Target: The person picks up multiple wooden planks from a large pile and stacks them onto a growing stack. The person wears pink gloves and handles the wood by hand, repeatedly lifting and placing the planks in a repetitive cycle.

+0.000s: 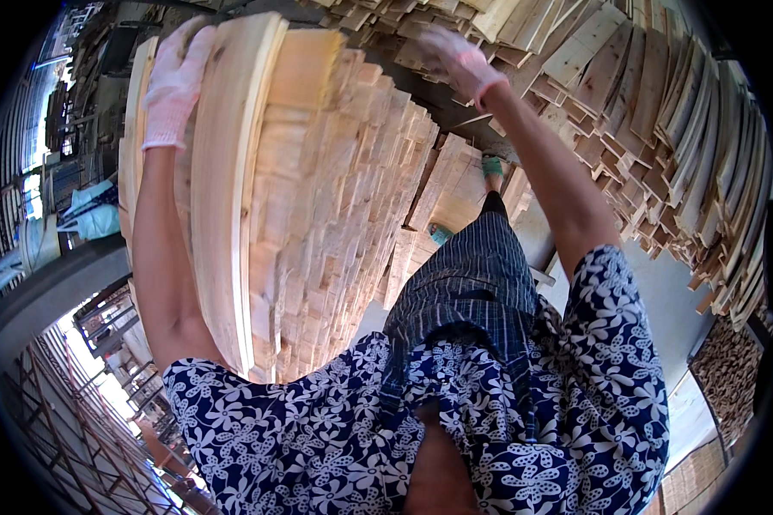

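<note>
The left hand [177, 90], gloved, lies over the far end of the top board [222, 172], probably to steady it on the stack [339, 197] at left; whether it pinches the board cannot be told. The right hand [458, 64], blurred, appears loosely spread in the air, nothing visible in it, between the stack and the pile [605, 73] at right. The top board is long, flat and pale, with small knots and a bright edge.
</note>
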Tool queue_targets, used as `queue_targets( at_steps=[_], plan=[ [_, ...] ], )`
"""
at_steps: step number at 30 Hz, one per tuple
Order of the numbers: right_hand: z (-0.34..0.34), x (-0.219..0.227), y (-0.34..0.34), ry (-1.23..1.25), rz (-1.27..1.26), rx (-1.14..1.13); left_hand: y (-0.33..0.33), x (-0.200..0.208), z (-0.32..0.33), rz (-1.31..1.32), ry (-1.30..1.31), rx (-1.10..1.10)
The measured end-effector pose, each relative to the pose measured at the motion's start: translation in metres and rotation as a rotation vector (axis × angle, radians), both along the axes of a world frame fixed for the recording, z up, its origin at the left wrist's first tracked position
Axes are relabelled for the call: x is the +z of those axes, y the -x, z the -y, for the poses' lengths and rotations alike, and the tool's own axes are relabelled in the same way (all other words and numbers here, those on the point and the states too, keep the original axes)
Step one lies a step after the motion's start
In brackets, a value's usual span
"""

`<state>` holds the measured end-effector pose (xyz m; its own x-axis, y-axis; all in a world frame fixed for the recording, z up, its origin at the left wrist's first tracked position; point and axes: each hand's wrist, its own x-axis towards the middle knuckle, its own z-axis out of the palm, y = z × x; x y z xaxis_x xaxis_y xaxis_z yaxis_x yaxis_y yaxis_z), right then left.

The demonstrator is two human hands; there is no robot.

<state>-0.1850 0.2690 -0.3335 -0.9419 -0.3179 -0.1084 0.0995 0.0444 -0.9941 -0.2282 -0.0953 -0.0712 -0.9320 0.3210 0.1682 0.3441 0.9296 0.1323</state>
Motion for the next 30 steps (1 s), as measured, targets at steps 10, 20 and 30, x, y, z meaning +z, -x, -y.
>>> queue_targets(
  at_steps=[10, 20, 30],
  plan=[
    [-0.024, -0.201, -0.323, -0.603, -0.075, 0.269, -0.125, 0.027, 0.067, -0.014, -0.013, -0.052],
    [0.056, -0.079, -0.129, -0.311, 0.349, 0.081, -0.116, 0.078, 0.028, 0.397, -0.085, 0.419],
    [0.198, -0.016, -0.088, -0.309, 0.371, 0.435, -0.049, 0.01, -0.053, 1.085, 0.755, -0.11]
  ],
)
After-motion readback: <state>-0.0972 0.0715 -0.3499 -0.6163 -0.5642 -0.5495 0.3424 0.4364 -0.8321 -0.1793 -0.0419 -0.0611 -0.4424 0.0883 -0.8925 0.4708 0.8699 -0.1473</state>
